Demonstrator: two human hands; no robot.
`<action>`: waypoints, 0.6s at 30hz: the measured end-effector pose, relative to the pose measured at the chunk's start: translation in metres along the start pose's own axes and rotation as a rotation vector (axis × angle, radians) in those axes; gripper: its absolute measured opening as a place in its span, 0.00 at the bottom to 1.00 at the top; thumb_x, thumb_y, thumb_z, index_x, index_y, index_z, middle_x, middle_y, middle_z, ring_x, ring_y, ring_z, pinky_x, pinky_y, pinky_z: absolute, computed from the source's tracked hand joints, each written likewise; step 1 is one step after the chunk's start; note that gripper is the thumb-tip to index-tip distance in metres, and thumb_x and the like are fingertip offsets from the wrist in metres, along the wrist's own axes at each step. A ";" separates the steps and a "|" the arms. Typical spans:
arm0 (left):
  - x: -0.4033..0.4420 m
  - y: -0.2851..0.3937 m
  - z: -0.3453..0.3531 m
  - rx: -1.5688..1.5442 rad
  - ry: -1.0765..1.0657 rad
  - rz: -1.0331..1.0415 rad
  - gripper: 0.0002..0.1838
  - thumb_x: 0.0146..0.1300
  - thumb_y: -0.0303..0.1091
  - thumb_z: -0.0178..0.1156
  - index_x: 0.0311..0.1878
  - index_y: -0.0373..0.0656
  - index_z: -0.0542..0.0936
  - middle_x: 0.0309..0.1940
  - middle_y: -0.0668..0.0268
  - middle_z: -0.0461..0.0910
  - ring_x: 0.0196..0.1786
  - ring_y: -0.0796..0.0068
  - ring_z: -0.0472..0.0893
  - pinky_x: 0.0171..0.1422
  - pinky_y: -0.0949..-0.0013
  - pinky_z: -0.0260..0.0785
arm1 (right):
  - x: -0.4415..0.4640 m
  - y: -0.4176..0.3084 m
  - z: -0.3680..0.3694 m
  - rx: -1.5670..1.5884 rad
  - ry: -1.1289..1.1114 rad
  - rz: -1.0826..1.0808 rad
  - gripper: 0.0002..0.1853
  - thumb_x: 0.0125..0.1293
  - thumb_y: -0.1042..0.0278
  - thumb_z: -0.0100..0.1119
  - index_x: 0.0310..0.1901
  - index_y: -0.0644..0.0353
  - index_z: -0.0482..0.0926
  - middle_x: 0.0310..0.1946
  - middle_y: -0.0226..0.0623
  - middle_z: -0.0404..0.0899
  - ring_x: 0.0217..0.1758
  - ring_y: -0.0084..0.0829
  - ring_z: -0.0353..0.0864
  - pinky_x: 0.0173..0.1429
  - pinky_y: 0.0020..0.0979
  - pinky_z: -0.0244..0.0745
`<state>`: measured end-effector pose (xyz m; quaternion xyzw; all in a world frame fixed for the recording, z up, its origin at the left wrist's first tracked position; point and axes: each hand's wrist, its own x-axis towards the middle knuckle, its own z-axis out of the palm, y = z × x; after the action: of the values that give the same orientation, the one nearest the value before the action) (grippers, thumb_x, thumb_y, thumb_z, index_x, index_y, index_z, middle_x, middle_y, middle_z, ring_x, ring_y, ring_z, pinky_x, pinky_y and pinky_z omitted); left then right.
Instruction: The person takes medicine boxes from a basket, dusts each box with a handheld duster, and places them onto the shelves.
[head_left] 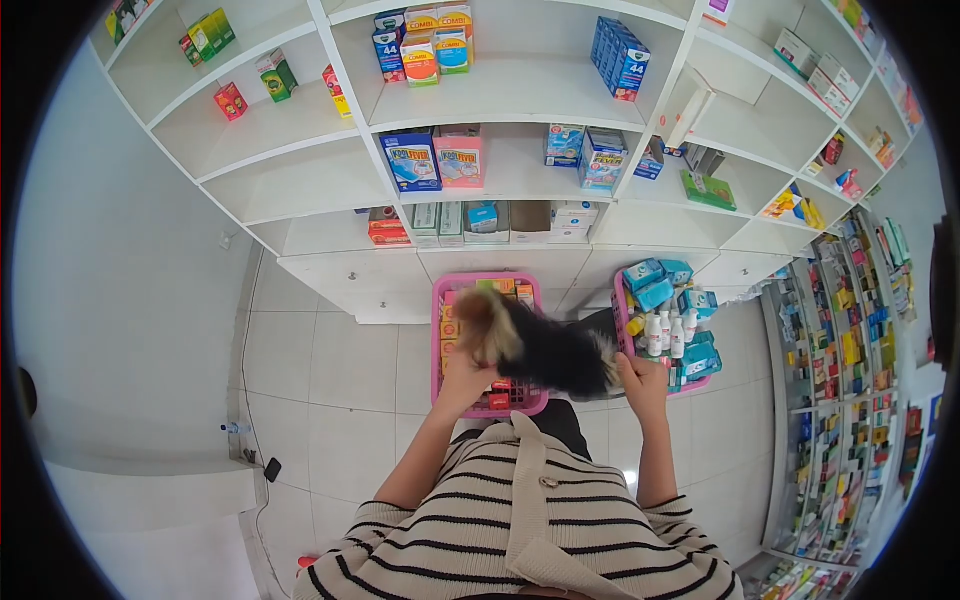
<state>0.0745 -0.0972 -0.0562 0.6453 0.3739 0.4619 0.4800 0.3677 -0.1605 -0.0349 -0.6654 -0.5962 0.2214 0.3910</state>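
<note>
A dark feather duster (560,355) with tan and brown feathers at its ends stretches across in front of me, partly smeared by motion. My left hand (466,385) is closed at its left end, and the feathers cover some of the fingers. At the other end, my right hand (642,382) has its fingers closed on the duster, close to the rim of the right basket. Below the duster, a pink basket (437,375) holds several orange, yellow and red boxes. Another pink basket (622,300) is filled with blue packs and white bottles (655,335).
White shelves (520,90) rise ahead, with medicine boxes (412,160) on several levels and drawers (370,285) below. A tall, stocked display rack (840,350) stands at the right. Along the left wall, a cable (247,370) and black adapter (272,469) lie on the tiled floor (350,450).
</note>
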 end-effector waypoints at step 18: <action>0.325 0.081 -0.060 0.331 0.899 0.310 0.38 0.50 0.41 0.74 0.59 0.31 0.66 0.49 0.53 0.71 0.51 0.58 0.70 0.56 0.60 0.64 | 0.015 0.070 -0.012 -0.034 0.212 0.182 0.23 0.68 0.57 0.58 0.23 0.70 0.78 0.11 0.44 0.70 0.15 0.27 0.68 0.24 0.35 0.61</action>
<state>0.1155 0.1996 0.1055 0.4980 0.5116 0.6946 0.0883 0.4230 -0.1476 -0.0804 -0.7429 -0.4924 0.1742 0.4187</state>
